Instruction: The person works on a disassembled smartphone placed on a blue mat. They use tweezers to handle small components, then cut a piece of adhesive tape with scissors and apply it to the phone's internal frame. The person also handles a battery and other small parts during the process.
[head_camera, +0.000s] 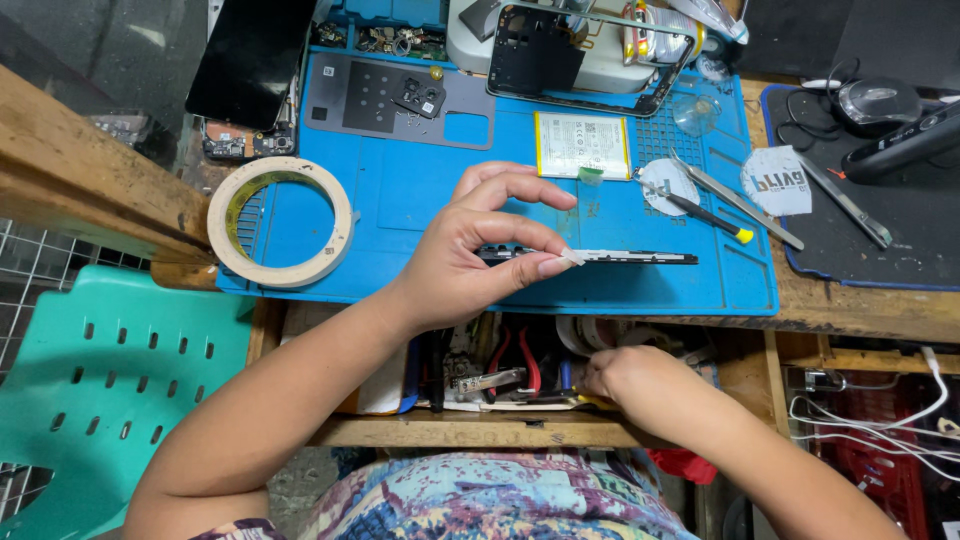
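Right now my left hand (470, 250) pinches one end of a dark phone body (590, 257) held on edge, thumb below and fingertips on top, over the near edge of the blue work mat (420, 190). The phone's long axis runs left to right, parallel to that near edge, and it stretches away from my grip toward the mat's near right corner, so the free end points rightward. My right hand (630, 380) is lower, down in the open drawer (500, 385) under the bench's front edge, fingers curled among tools; I cannot tell whether it has closed on anything. It sits just below the phone's free end, so it is the nearer hand to that end, while the left alone carries the weight. Red-handled pliers (515, 365) lie in the drawer just left of my right hand. On the mat, beyond the phone, a flat white rectangular battery (583, 146) with a printed label lies near the middle, and two torn white paper stickers (775, 180) with dark lettering sit by the right edge, beside tweezers (735, 200) and a small yellow-tipped screwdriver (712, 218). A roll of beige tape (280, 222) hangs over the mat's left edge, and an empty phone frame (590, 55) rests at the far edge.
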